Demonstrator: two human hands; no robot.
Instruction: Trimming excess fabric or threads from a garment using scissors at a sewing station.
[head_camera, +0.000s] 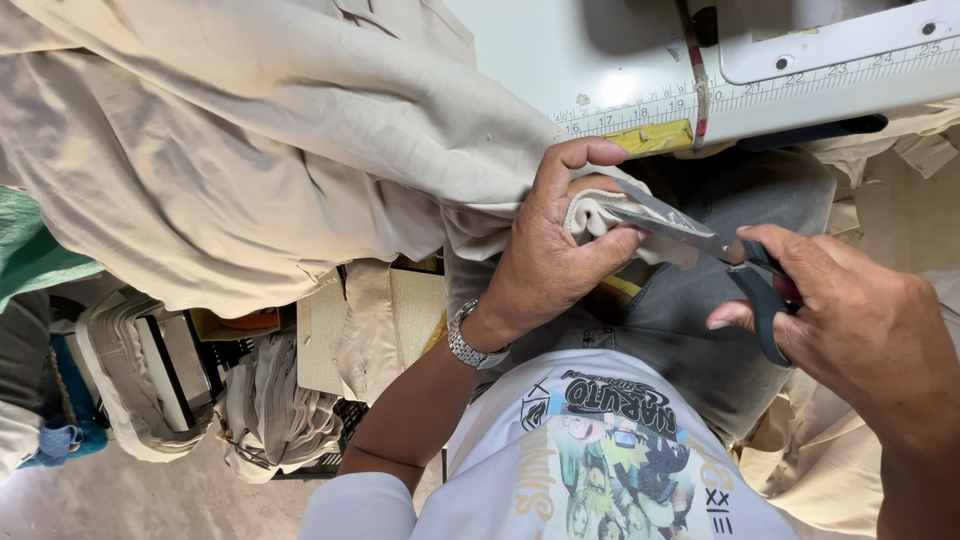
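My left hand (555, 235) pinches a folded edge of beige cloth (240, 150) that hangs off the sewing table. A silver watch sits on that wrist. My right hand (860, 320) grips dark-handled scissors (700, 240), fingers through the loops. The steel blades point left and meet the cloth edge held between my left thumb and fingers. Both hands are over my lap, just below the table's front edge.
A pale sewing table (620, 70) with a ruler strip along its edge and a yellow tape patch (655, 137) lies at the top. Stacks of folded cloth pieces (270, 400) stand on the floor at left. Green fabric (30, 250) shows at far left.
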